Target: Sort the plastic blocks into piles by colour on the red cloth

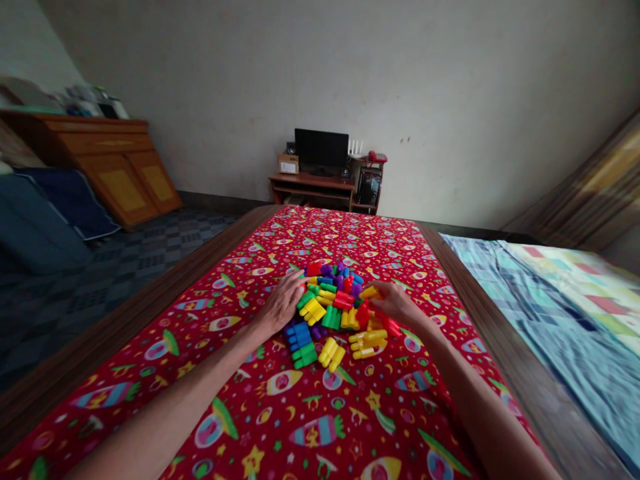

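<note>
A heap of colourful plastic interlocking building blocks (330,303) lies in the middle of a red cloth (320,233) printed with rockets and stars. My left hand (281,304) rests palm down against the heap's left side, its fingertips touching green and red blocks. My right hand (395,303) lies on the heap's right side, with its fingers beside a yellow block (370,292). A red block (391,327) sticks out from under that palm. Nearer me lie blue blocks (299,335) and yellow blocks (331,353).
The cloth covers a long wooden surface with brown edges (150,300). A patterned quilt (560,320) lies to the right, and a dark checked floor (115,287) to the left. Farther back stand a wooden cabinet (110,160) and a desk with a monitor (321,148).
</note>
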